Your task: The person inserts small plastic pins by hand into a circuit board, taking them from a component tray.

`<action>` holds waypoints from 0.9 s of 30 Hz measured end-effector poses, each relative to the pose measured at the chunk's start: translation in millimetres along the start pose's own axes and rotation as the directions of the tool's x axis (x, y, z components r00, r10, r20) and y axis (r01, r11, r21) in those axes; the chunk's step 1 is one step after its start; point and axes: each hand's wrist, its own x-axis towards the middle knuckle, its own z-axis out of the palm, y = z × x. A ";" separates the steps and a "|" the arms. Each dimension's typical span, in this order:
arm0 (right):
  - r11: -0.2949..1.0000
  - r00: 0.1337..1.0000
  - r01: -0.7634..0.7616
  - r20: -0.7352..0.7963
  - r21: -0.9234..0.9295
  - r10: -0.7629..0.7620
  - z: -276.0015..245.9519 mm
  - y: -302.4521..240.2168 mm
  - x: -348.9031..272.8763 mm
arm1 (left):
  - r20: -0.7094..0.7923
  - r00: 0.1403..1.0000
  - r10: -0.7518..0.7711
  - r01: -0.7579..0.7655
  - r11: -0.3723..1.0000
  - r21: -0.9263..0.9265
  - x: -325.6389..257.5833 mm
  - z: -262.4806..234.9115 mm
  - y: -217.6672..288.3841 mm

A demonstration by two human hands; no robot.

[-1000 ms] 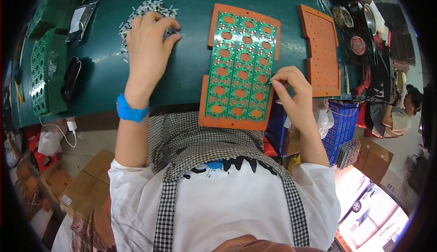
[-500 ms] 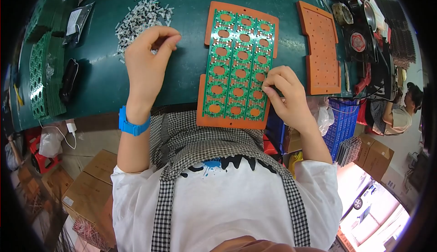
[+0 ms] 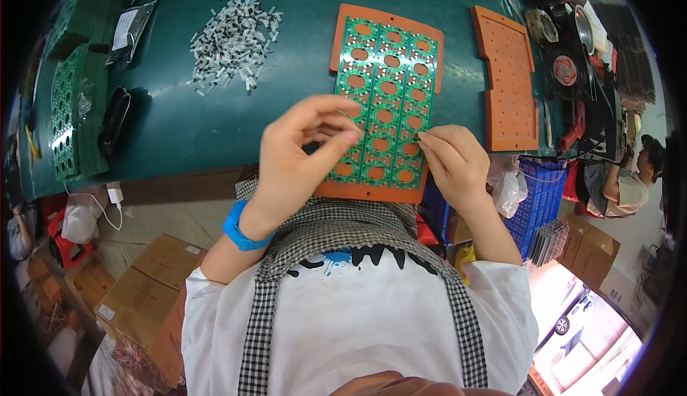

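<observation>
A green circuit board panel, with rows of round cut-outs, lies in an orange tray at the table's near edge. Over the panel's lower left part is my left hand, thumb and fingertips drawn together; whatever they pinch is too small to make out. My right hand is at the panel's right edge, its fingertips pressed together by the lower cut-outs. What those fingers hold, if anything, is hidden. Beyond my left hand, a pile of small clear-and-white pieces lies on the green table.
A second orange tray lies to the right. Stacked green panels, a black pouch and a plastic bag line the left side. A blue crate stands below the table; another person sits far right.
My left hand has moved right and nearer, from beside the pile of small pieces to over the panel. My right hand has shifted slightly, staying at the panel's right edge.
</observation>
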 end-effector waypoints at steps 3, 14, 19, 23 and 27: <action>1.000 0.999 -0.003 -0.041 -0.004 0.003 2.5 -0.1 -0.5 | 0.020 0.999 0.033 -0.033 0.999 0.021 -3.2 7.7 -1.0; 0.999 0.999 0.037 0.007 -0.034 -0.036 0.9 -0.6 -0.5 | 0.103 0.994 0.029 -0.031 0.999 0.018 -6.9 9.1 -2.5; 0.963 0.990 0.105 0.113 -0.248 -0.079 -11.7 -17.3 8.9 | 0.125 0.992 0.011 -0.009 1.000 -0.014 -8.4 14.1 -2.4; 0.985 0.999 -0.045 0.027 0.169 0.041 -14.0 -35.7 5.1 | 0.174 0.985 0.000 0.005 1.000 -0.023 -13.5 24.0 -0.4; 0.897 0.999 -0.046 0.024 0.440 0.039 -11.6 -36.6 2.2 | 0.330 0.940 -0.085 0.178 0.948 -0.263 -12.9 27.1 -6.3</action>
